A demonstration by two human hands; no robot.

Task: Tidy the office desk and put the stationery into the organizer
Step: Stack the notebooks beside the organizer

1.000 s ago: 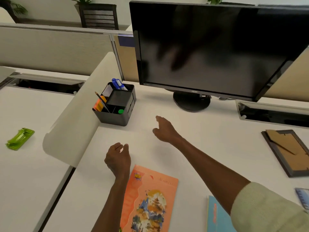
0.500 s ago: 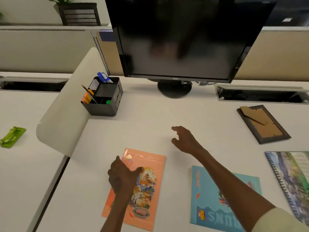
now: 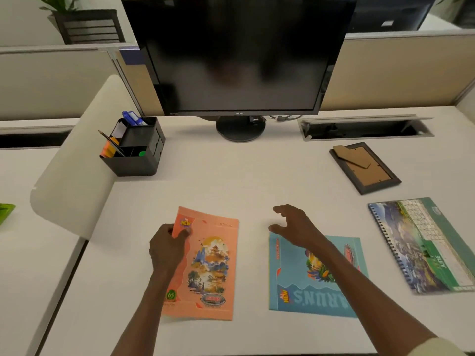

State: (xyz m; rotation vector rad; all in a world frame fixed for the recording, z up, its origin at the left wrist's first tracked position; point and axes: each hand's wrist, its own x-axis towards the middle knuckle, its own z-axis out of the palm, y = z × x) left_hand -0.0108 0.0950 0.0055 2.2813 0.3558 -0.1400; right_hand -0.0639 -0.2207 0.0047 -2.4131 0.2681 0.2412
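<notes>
An orange notebook (image 3: 209, 263) lies on the white desk (image 3: 231, 181) near the front. My left hand (image 3: 168, 246) pinches its upper left corner, thumb on the cover. A blue notebook (image 3: 305, 291) lies to the right of it. My right hand (image 3: 295, 226) hovers over the blue notebook's top left corner with its fingers spread and relaxed, holding nothing. A black organizer (image 3: 136, 147) stands at the back left with pens, a pencil and orange items in it.
A black monitor (image 3: 236, 55) stands at the back centre. A picture frame (image 3: 363, 167) lies face down at the right, with a spiral-bound calendar (image 3: 426, 244) in front of it. A cable hatch (image 3: 365, 128) is open behind. A rounded divider panel (image 3: 74, 170) borders the desk's left side.
The view has tilted down and to the right. My left hand moved onto the orange notebook and took hold of its corner. My right hand drew back toward the blue notebook.
</notes>
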